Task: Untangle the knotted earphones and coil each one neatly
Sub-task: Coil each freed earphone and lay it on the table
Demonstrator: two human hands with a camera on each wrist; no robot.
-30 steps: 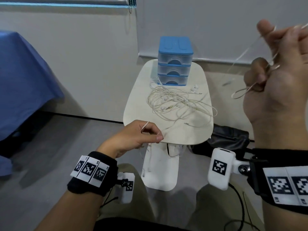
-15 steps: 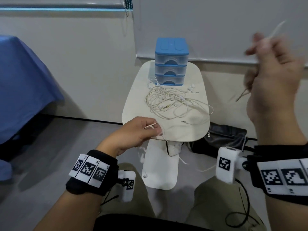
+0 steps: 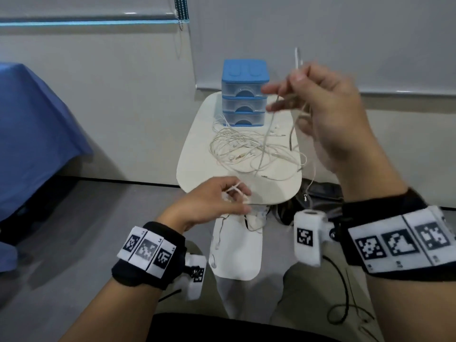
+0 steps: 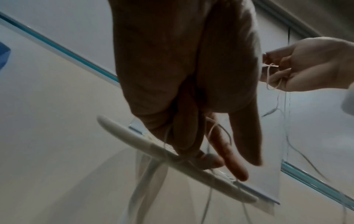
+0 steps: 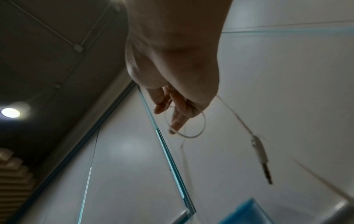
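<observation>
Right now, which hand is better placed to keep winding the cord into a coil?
Probably the right hand: it is raised, with cord looped around its fingers. The left hand pinches the cord low by the table.

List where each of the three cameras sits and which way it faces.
Head: on the head, facing down and forward at the table, tangled earphones, both hands and wristbands.
Left wrist: under the left hand, facing past it up at the wall.
Right wrist: under the right hand, facing up at wall and ceiling.
All three show the earphone cable.
</observation>
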